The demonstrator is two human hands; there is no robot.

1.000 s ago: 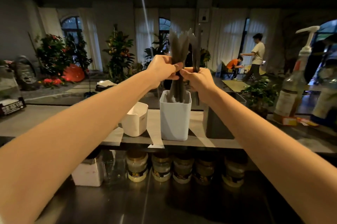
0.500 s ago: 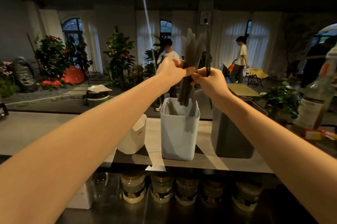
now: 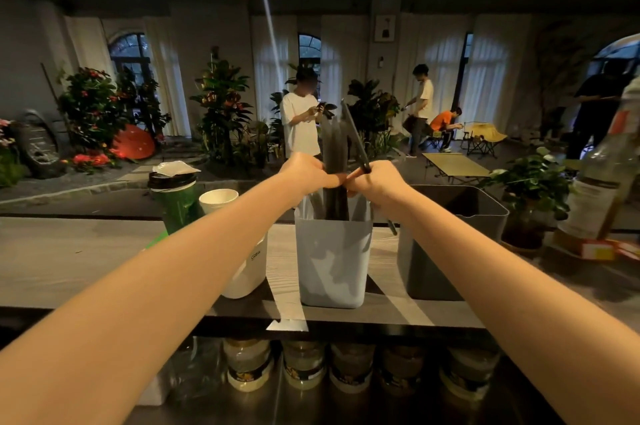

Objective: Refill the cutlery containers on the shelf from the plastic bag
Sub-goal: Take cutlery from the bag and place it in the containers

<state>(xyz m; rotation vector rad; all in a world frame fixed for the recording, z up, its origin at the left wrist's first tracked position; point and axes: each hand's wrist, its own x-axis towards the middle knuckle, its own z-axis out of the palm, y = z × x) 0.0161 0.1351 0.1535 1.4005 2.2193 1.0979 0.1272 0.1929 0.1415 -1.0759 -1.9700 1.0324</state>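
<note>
While stretched over the shelf [image 3: 69,258] — left hand [image 3: 308,172] fingers curled tight round the dark cutlery bundle [image 3: 334,144], right hand [image 3: 377,184] pinching one separate dark piece [image 3: 353,134]. Lower ends down inside the white container [image 3: 332,262], between small white tub [image 3: 249,269] and grey bin [image 3: 450,251].

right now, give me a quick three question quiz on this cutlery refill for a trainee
1. True or false: the left hand is open and holds nothing.
2. On the shelf, the dark cutlery bundle reaches down into which container? A left, B middle, C right.
3. Fill in: the single dark piece in the right hand is ____ (upright or tilted).
Key: 1 false, it grips the bundle; 2 B, the light container; 3 tilted.
</note>
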